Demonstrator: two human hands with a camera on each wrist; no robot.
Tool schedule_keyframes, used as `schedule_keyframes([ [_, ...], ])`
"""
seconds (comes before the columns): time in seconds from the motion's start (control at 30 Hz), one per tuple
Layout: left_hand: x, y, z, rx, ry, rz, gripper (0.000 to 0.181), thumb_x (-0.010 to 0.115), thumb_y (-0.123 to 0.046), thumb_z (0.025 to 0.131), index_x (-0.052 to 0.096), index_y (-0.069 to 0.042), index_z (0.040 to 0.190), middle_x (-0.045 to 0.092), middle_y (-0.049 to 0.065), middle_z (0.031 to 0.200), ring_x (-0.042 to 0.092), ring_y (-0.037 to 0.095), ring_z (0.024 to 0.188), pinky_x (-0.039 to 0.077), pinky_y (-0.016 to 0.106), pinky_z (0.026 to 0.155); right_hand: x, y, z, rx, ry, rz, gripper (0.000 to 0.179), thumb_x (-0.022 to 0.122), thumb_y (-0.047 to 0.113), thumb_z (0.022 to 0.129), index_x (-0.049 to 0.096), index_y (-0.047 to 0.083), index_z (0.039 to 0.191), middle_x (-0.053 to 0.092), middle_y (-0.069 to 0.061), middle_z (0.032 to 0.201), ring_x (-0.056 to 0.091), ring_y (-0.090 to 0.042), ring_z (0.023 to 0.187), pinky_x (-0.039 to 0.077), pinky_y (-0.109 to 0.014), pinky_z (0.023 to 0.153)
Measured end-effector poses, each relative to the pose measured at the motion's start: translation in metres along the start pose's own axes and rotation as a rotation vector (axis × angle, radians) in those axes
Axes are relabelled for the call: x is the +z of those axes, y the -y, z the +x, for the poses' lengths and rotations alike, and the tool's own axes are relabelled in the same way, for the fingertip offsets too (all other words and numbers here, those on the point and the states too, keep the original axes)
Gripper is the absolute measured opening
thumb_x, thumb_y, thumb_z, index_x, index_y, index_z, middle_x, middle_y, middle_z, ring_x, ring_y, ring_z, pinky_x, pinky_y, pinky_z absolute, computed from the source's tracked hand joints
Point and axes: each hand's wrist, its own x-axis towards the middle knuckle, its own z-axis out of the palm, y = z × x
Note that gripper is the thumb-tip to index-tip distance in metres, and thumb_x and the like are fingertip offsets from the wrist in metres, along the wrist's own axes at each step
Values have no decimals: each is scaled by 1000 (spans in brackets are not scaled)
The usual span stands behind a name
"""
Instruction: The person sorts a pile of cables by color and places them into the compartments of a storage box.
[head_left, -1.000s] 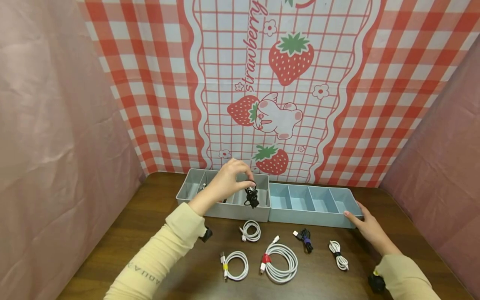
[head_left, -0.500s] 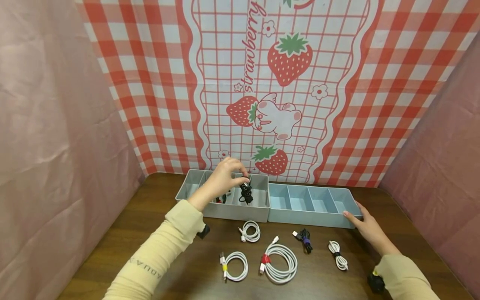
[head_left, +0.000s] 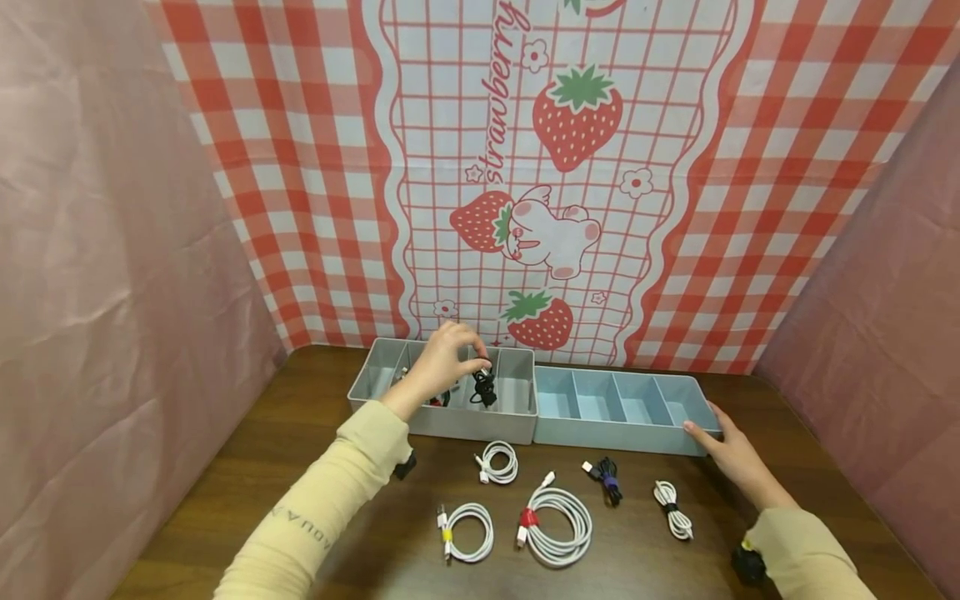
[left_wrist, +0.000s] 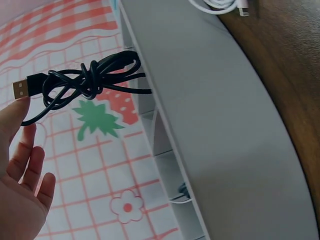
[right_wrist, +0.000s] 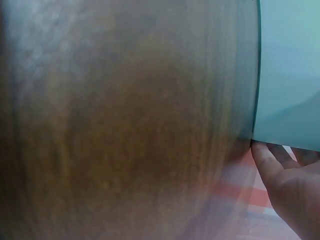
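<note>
My left hand [head_left: 442, 362] pinches a black USB cable [head_left: 483, 388] at its plug end, between thumb and forefinger. The cable, knotted in a bundle, hangs into the grey divided box [head_left: 465, 425]. In the left wrist view the metal USB plug [left_wrist: 20, 89] touches the thumb, while the other fingers [left_wrist: 32, 167] are loosely bent. Dark cables [head_left: 441, 398] lie in a middle compartment, partly hidden by the hand. At the far right, my right hand [head_left: 742, 462] rests against the end of the light blue divided box [head_left: 622, 436], its fingers fairly straight.
On the wooden table [head_left: 255, 467] in front of the boxes lie a small white coil [head_left: 498, 463], a yellow-tied white cable [head_left: 471, 533], a red-tied white coil [head_left: 558, 527], a purple-tied black cable [head_left: 609, 483] and a black-tied white cable [head_left: 673, 510]. A checked cloth [head_left: 315, 208] hangs behind.
My left hand has moved slightly left with the black USB cable, which now hangs further left over the grey box. The right hand stays at the blue box's end.
</note>
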Motion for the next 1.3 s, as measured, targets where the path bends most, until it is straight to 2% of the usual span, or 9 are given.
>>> schedule_keyframes([
  [0.13,7,5,0,20,-27,19,13,77,-23,76,67,-15,79,64,4,97,53,24,97,37,48,96,1,0,0,-2,-2,1,91,46,51,95,-6,-1,149,6,-40,147,13,-57,132,17,-69,101],
  [0.4,19,15,2,-32,-54,19,12,78,-19,76,67,-15,78,65,4,96,52,25,98,37,49,94,3,0,2,-3,-2,-1,91,46,51,95,-6,0,149,6,-40,147,13,-57,132,17,-69,100],
  [0.77,40,34,3,-56,-89,61,13,76,-25,78,67,-16,79,66,2,93,52,24,95,38,47,89,3,0,0,-16,-10,3,90,46,50,96,-5,-2,149,6,-39,147,12,-57,132,16,-69,101],
  [1.0,51,41,5,-83,-131,45,12,77,-21,78,68,-14,79,65,3,92,52,24,96,38,45,88,1,1,0,-28,-17,-2,89,46,48,96,-4,-2,149,7,-40,147,13,-57,132,17,-69,100],
  [1.3,58,46,-2,-77,-110,31,12,79,-19,75,67,-15,76,64,3,90,51,24,91,37,44,88,1,0,-1,-21,-15,0,89,46,49,96,-4,-2,149,7,-40,147,13,-57,132,16,-69,101],
])
